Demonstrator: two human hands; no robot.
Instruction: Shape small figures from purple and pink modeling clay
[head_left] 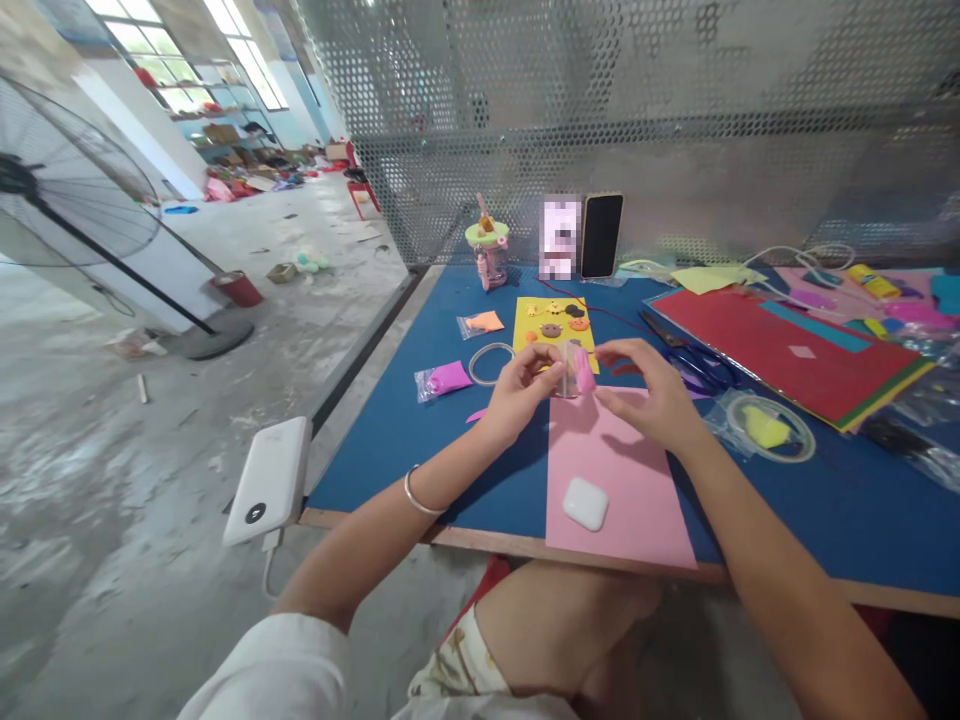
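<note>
My left hand (517,393) pinches a small clear plastic bag (570,368) with pink, clay-like material inside. Just right of the bag, my right hand (649,395) has its thumb and fingers spread apart, the fingertips close to the pink end. Both hands are above the top part of a pink paper sheet (622,460), on which a small white rounded case (586,503) lies near the table edge. Behind the hands is a yellow card (525,318) bearing several small figures, partly covered by them. Packets of orange (484,322) and purple (448,378) material lie to the left.
Blue-handled scissors (705,365) and stacked red sheets (780,335) lie right, near a bagged ring (799,440). A cup (489,255) and phone (601,235) stand at the back against a perforated metal panel (480,150). A white power bank (274,470) is by the left edge.
</note>
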